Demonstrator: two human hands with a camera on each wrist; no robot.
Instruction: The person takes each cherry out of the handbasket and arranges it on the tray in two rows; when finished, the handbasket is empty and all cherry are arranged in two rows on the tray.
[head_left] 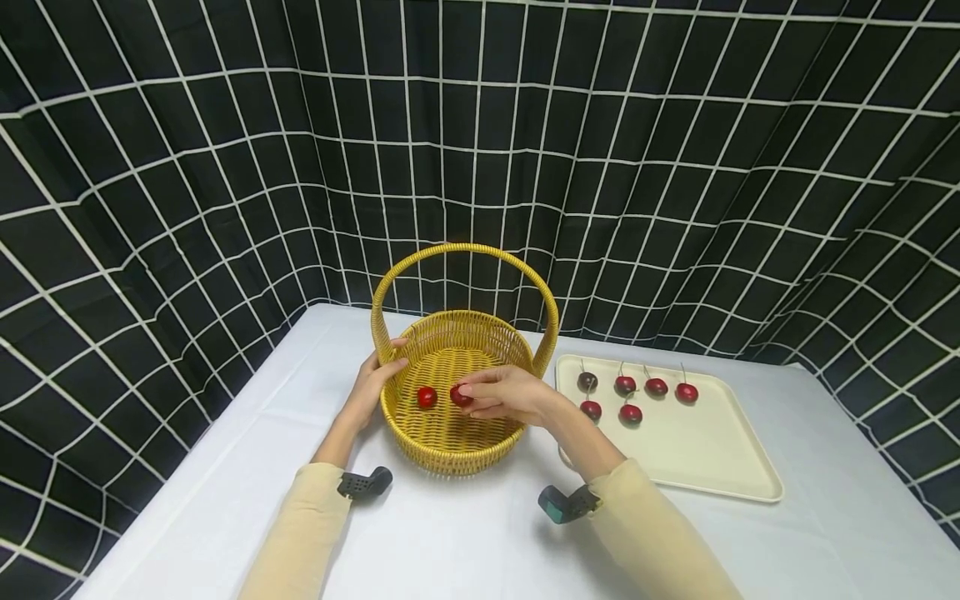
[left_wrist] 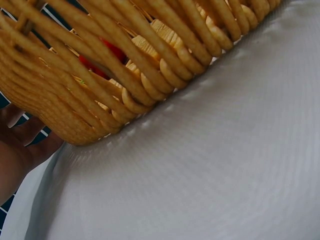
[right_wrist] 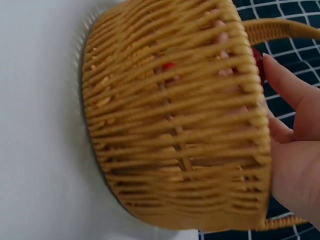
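Note:
A yellow wicker basket [head_left: 450, 458] with a tall arched handle stands on the table. My left hand [head_left: 367, 385] holds its left rim beside the handle's foot; in the left wrist view the fingers [left_wrist: 30, 132] lie along the outer wall. Over the basket's inside, my right hand [head_left: 513, 393] pinches a dark red cherry [head_left: 460, 396] between thumb and fingertips. Another red cherry [head_left: 427, 397] lies on the woven bottom, left of the held one. From the right wrist, that held cherry [right_wrist: 258, 65] shows just past the rim, partly hidden by the weave.
Right of the basket is a cream tray [head_left: 705, 450] carrying several stemmed cherries, among them one at the right end of the back row [head_left: 686, 392]. A white cloth [head_left: 450, 533] covers the table. Black curtains with a white grid [head_left: 465, 125] hang behind and at the sides.

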